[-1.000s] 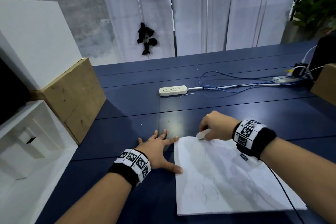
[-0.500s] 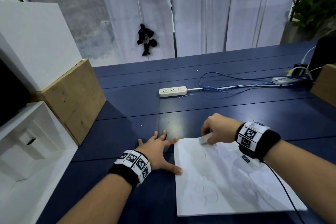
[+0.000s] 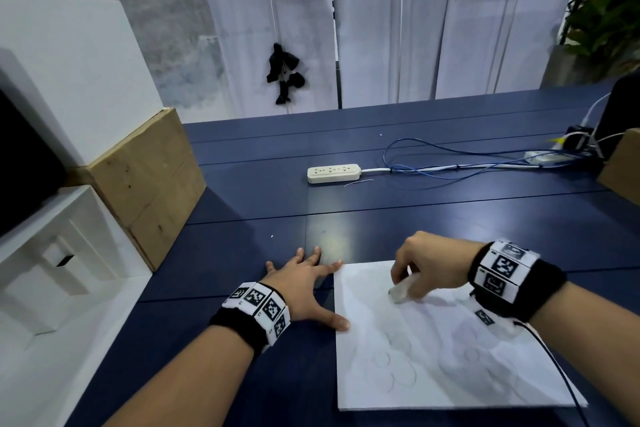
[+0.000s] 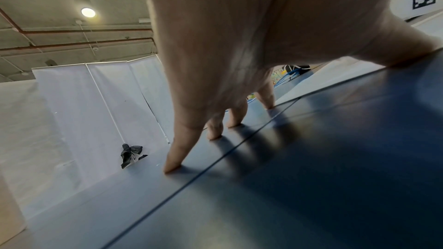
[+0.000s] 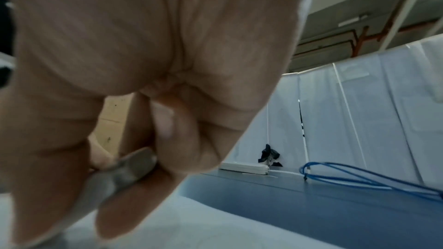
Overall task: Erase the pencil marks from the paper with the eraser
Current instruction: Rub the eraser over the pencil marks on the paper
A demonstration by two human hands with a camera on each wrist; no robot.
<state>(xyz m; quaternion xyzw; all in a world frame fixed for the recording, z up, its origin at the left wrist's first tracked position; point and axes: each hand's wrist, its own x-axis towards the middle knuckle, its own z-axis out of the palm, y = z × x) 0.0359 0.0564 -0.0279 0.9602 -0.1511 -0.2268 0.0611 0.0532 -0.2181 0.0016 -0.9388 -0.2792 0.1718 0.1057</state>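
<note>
The right hand (image 3: 429, 263) pinched the eraser (image 3: 398, 293) against the far part of the paper (image 3: 450, 364) on the desk (image 3: 450, 218); the left hand (image 3: 304, 288) lay spread flat, thumb touching the paper's left edge.

The paper (image 3: 433, 350) lay on the table (image 3: 242, 253) in front of the person, with the left hand (image 3: 304, 284) flat on the table just left of it. The right hand (image 3: 429, 263) held the eraser (image 3: 398, 292) on the paper's far part; a power strip (image 3: 333, 173) lay farther back.
</note>
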